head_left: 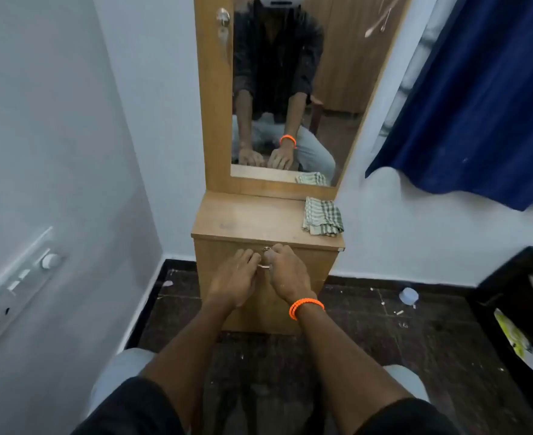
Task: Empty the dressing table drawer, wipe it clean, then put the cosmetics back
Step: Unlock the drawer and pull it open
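Observation:
A small wooden dressing table with a tall mirror stands against the white wall. Its front panel is closed and carries a metal handle with a small keyhole above it. My left hand curls its fingers round the handle from the left. My right hand, with an orange band on the wrist, grips the same handle from the right. A folded green checked cloth lies on the table top at the back right. No cosmetics are visible.
A switchboard is on the left wall. A blue curtain hangs at the right. A dark shelf unit stands at the right edge. A small pale cap and bits of litter lie on the dark floor.

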